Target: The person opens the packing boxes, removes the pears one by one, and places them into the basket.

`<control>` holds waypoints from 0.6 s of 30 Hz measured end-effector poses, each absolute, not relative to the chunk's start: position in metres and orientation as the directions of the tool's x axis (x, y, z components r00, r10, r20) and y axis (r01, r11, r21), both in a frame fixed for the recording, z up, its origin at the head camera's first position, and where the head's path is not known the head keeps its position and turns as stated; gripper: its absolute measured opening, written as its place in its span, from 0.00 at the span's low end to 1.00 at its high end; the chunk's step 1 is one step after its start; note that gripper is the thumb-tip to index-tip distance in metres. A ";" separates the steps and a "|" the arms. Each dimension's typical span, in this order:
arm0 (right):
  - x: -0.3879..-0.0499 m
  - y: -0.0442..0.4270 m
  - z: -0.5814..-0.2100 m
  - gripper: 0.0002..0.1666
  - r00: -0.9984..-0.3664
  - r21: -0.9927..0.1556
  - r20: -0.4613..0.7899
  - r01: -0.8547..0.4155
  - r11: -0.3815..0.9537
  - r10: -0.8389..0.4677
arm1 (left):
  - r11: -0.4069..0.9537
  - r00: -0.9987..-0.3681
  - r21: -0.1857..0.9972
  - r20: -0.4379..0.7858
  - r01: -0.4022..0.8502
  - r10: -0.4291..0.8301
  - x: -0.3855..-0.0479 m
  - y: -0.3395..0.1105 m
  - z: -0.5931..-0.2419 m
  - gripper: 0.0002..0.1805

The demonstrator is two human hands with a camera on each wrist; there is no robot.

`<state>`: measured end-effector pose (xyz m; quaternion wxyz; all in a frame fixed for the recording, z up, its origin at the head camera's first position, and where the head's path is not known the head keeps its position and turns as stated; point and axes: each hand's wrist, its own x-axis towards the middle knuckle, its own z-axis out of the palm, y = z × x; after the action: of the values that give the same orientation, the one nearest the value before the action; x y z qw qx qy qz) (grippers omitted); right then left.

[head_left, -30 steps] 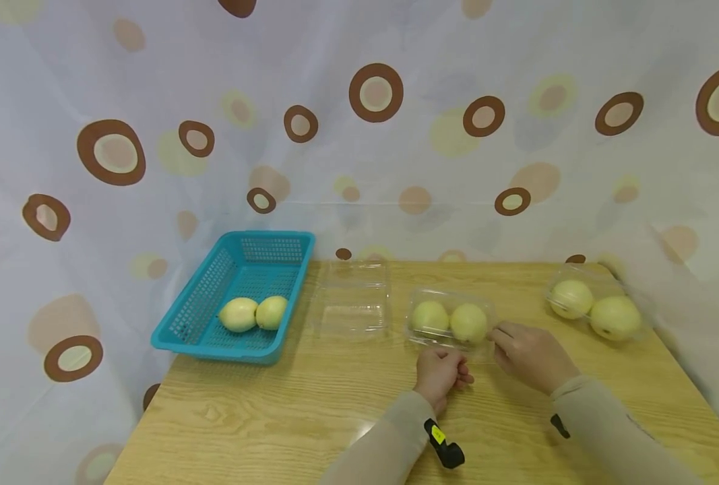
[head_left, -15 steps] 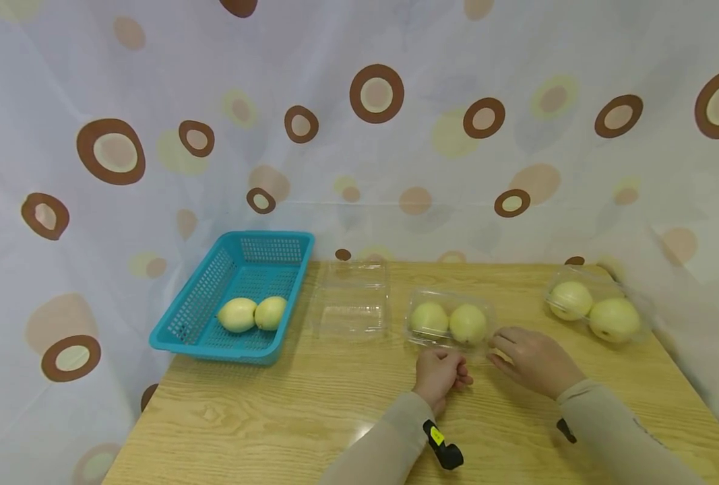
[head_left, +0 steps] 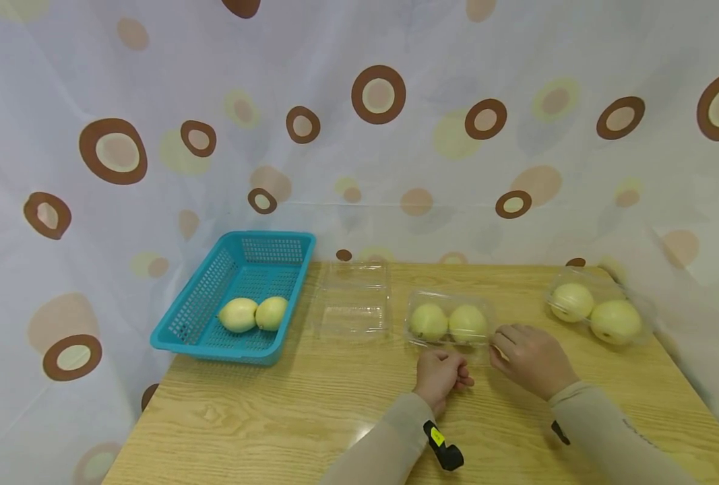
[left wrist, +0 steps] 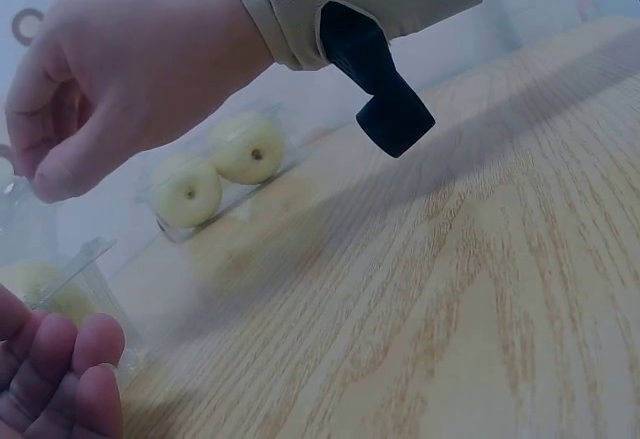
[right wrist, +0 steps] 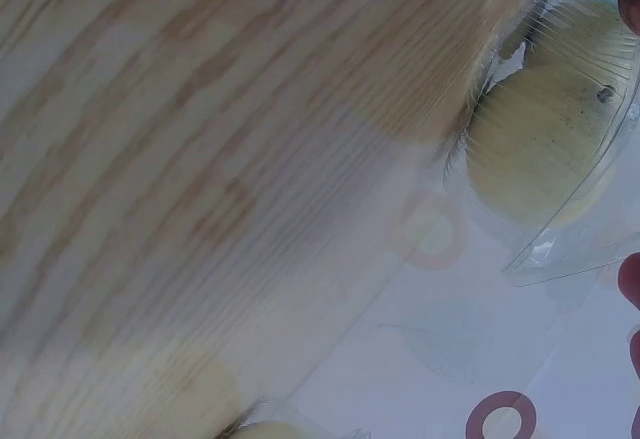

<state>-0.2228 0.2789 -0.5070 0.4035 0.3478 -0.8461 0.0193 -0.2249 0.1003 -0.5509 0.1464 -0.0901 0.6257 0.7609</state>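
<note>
A clear plastic clamshell box [head_left: 414, 340] with two pale yellow, pear-like fruits [head_left: 468, 324] stands in front of me, its clear cover over them. At its front edge my left hand [head_left: 438, 378] grips the rim, the other fingers loosely curled below. My right hand [head_left: 532, 358] is at the box's right end, thumb and fingers bent together at the edge; the exact contact is partly hidden. In the right wrist view the box's cover [right wrist: 560, 244] spans one fruit [right wrist: 545, 149]. The left wrist view shows the left hand's curled fingers [left wrist: 75, 369].
A turquoise basket [head_left: 213, 350] with two similar fruits [head_left: 238, 315] stands at left. Another clear plastic box [head_left: 353, 318] lies between basket and hands. At far right a clear box holds two more fruits [head_left: 615, 321]. All rest on a wooden table [head_left: 262, 417] before a patterned curtain.
My right hand's fingers spread and drew slightly away from the box's right end, then came back against it, more bent. My left hand has stayed at the front edge.
</note>
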 end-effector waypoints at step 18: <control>-0.224 0.280 -0.499 0.23 -0.402 0.260 0.694 -0.635 0.728 -0.598 | -0.165 -0.942 0.930 -0.310 -0.328 0.126 -0.223 0.098 -0.546 0.08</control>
<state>-0.2238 0.2799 -0.4986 0.4045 0.3682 -0.8368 0.0226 -0.2230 0.0978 -0.5465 0.1496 -0.0805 0.6287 0.7589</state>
